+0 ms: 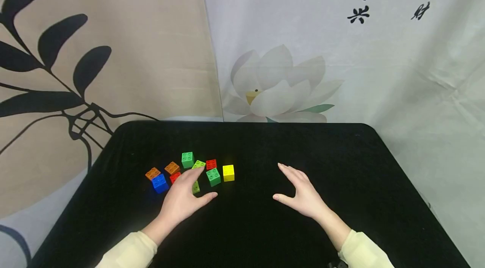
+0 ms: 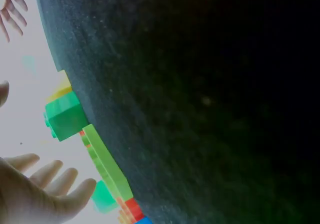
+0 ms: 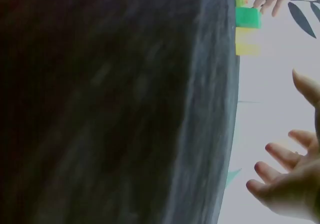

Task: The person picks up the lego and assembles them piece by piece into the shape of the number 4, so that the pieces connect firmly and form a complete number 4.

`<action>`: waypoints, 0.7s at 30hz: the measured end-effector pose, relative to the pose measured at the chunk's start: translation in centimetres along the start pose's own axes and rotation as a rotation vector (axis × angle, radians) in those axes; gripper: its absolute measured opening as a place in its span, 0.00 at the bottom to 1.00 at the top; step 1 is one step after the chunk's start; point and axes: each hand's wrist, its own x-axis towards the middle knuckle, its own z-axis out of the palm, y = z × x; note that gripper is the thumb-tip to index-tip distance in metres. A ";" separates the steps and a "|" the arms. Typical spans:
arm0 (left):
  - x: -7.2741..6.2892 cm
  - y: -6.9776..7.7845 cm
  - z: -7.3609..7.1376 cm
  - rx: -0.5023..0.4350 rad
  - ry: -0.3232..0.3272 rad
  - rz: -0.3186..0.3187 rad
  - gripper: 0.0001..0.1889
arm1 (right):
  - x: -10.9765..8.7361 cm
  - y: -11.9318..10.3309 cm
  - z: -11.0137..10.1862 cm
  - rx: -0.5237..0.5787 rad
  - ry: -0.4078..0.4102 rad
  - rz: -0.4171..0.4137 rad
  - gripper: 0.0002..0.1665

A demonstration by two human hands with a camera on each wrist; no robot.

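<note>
My left hand (image 1: 183, 197), its fingers extended and thumb spread, hovers at the group of toy building bricks and hides part of them. Around it lie a blue brick (image 1: 160, 183), a red brick (image 1: 175, 177), a lime green brick (image 1: 195, 187) and a green brick (image 1: 214, 177). A yellow brick (image 1: 228, 173) sits at the right end of the group. To the right, over black cloth, my right hand (image 1: 303, 195) is held with thumb and fingers apart, nothing between them. Both wrist views show the fingers spread, with bricks beyond the left hand (image 2: 45, 189).
Two orange bricks, one at the left end (image 1: 153, 173), another green brick (image 1: 187, 159) and a second red brick (image 1: 211, 164) lie farther back. The black table (image 1: 303, 146) ends at a printed curtain (image 1: 284, 15) behind it.
</note>
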 end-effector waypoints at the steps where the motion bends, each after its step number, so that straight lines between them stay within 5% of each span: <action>1: 0.1 0.0 0.0 -0.018 0.006 -0.010 0.43 | 0.2 -0.2 0.1 0.017 -0.001 0.004 0.49; 9: 0.8 0.1 0.2 -0.183 0.036 -0.090 0.40 | 1.7 -2.0 1.6 0.155 -0.006 0.033 0.48; 21: 1.7 -0.2 0.7 -0.295 0.054 -0.109 0.38 | 4.3 -3.9 3.9 0.259 -0.005 -0.010 0.45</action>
